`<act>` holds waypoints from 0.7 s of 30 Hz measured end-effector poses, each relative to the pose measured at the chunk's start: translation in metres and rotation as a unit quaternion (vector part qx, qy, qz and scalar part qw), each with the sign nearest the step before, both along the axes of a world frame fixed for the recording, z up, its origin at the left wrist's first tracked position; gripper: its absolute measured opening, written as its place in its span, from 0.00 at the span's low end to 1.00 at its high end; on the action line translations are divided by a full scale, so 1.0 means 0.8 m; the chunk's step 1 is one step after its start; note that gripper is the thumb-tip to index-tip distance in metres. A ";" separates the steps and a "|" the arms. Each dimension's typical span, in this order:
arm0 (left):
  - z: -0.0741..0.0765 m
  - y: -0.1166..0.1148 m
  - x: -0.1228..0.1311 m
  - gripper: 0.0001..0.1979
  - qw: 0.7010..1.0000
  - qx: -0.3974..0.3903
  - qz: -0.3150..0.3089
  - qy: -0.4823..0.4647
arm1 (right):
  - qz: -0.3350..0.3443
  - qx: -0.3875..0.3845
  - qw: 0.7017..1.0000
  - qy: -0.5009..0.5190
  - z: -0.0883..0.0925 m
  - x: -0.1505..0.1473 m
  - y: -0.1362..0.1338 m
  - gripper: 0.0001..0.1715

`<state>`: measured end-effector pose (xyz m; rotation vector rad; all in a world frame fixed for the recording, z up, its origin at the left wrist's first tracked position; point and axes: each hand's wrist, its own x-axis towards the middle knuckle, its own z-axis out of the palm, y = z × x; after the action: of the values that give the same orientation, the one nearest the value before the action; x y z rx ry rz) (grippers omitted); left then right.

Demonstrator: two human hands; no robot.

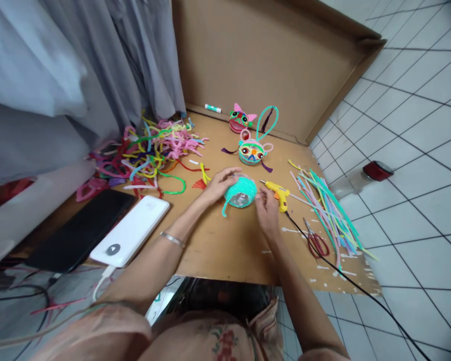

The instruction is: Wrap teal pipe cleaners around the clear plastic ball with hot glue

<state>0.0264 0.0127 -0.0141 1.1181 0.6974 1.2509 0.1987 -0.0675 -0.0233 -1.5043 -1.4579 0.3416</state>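
Observation:
A round form wrapped in turquoise pipe cleaner [241, 190] sits above the middle of the wooden table, its loose end hanging at the lower left. My left hand [224, 183] grips it from the left and top, fingers on its upper edge. Beside its right side is my right hand [266, 203], with fingers curled together; whatever they hold, if anything, is too small to make out. Just right of that hand lies a yellow glue gun [278, 192]. Behind the round form stands a finished animal-face ornament [251, 152] with pink ears and purple tassels.
Tangled pipe cleaners [165, 145] cover the back left. A black phone [82, 225] and white power bank [131, 230] lie at left. At right are straight pipe cleaners [328, 210], red scissors [316, 243] and a black cord [346, 276]. Cardboard [270, 60] stands behind.

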 end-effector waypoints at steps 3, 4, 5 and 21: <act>-0.011 -0.001 0.001 0.21 0.998 0.043 -0.004 0.035 | 0.036 0.028 0.999 0.025 -0.003 -0.024 0.014 0.24; -0.014 0.000 0.001 0.23 0.997 0.054 0.008 0.055 | 0.029 0.035 0.998 0.034 -0.003 -0.026 0.022 0.25; -0.017 0.002 0.001 0.23 0.995 0.061 0.022 0.075 | 0.020 0.038 0.998 0.048 -0.004 -0.027 0.031 0.26; -0.010 -0.003 -0.023 0.44 0.950 0.184 -0.070 0.244 | 0.020 0.019 0.955 0.294 -0.036 -0.009 0.085 0.22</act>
<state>0.0079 0.0107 -0.0225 1.7915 0.7475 1.0093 0.1912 0.0003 -0.0518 -1.2001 -1.0090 0.7150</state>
